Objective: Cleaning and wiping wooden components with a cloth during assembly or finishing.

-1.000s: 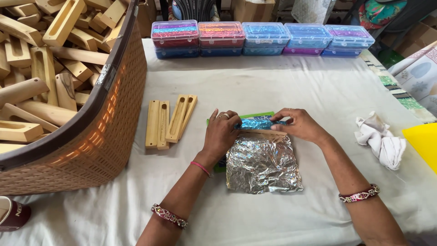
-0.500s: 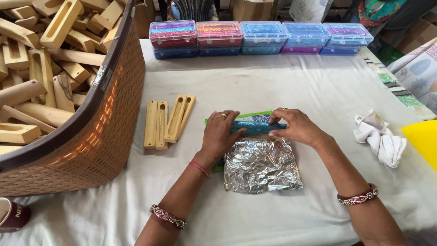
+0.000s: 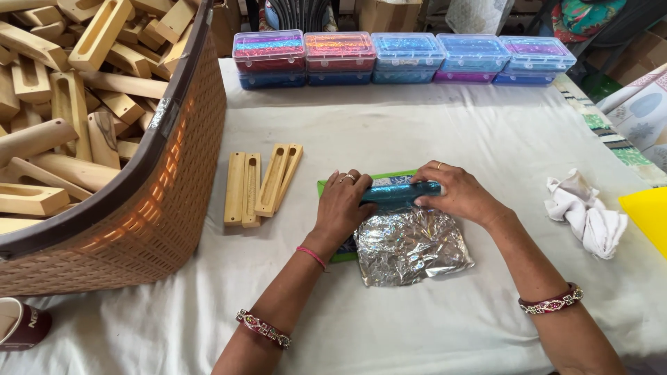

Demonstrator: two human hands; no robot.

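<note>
My left hand [image 3: 345,203] and my right hand [image 3: 455,194] press down side by side on a long piece wrapped in shiny blue foil [image 3: 396,194], which lies across a green mat [image 3: 332,186]. A crinkled silver foil sheet [image 3: 410,246] spreads toward me from under that piece. Both hands have their fingers curled over the blue wrapped piece. Several slotted wooden pieces [image 3: 260,184] lie just left of my left hand.
A big woven brown basket [image 3: 153,208] full of wooden pieces fills the left. Coloured plastic boxes [image 3: 403,57] line the table's far edge. A crumpled white cloth [image 3: 587,212] and a yellow sheet [image 3: 646,215] lie at the right. A maroon cup [image 3: 21,326] sits at the lower left.
Both hands have stayed on the blue wrapped piece and shifted slightly toward me with it over the silver foil.
</note>
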